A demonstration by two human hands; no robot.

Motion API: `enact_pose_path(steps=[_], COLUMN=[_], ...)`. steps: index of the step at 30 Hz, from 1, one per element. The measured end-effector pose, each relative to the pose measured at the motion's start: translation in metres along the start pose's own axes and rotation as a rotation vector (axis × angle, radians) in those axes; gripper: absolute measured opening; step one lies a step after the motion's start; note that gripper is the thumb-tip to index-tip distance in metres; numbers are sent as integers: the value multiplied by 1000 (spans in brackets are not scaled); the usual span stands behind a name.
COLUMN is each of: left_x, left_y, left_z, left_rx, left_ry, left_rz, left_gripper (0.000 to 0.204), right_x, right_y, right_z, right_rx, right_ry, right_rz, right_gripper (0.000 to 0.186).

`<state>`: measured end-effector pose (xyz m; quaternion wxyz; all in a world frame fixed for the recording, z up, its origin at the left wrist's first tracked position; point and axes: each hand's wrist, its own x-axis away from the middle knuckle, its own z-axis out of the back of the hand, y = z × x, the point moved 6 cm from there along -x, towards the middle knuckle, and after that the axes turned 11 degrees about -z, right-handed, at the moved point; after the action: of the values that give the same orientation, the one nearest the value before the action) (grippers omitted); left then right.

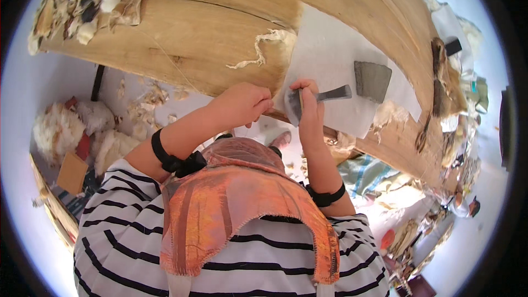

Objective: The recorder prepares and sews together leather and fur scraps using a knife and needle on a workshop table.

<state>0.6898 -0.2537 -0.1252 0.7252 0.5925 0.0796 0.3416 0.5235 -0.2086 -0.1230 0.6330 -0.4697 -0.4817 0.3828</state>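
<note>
My right hand [310, 102] is closed around a dark metal tool [335, 93] at the near edge of the wooden table. One flared end of the tool points right over a white sheet [324, 44]; a broad, dark, blade-like part shows on the left side of the hand. To its left, my left hand [248, 102] is curled, thumb and fingers together, just off the table edge. Whatever its fingers hold, if anything, is hidden. A grey, slab-like block [373, 81] lies on the sheet, right of the tool and apart from it.
A torn, pale strip [269, 41] lies on the wooden table [198, 27] beside the sheet. Scraps of hide and fur [88, 5] are heaped at the far left. White fluffy pelts [60, 132] sit on the floor at left. A brown fur piece [448, 82] hangs at right.
</note>
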Motion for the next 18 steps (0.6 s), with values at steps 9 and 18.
enact_pose_path(steps=[9, 18], left_x=[-15, -24], left_y=[-14, -18], left_z=[1, 5], left_rx=[207, 498], left_ry=[-159, -256], left_rz=[18, 113], left_gripper=[32, 29], right_x=[17, 30], right_y=[1, -8], right_z=[-26, -32], right_rx=[330, 546], right_ry=[230, 246], right_rz=[179, 240], right_gripper=[23, 21])
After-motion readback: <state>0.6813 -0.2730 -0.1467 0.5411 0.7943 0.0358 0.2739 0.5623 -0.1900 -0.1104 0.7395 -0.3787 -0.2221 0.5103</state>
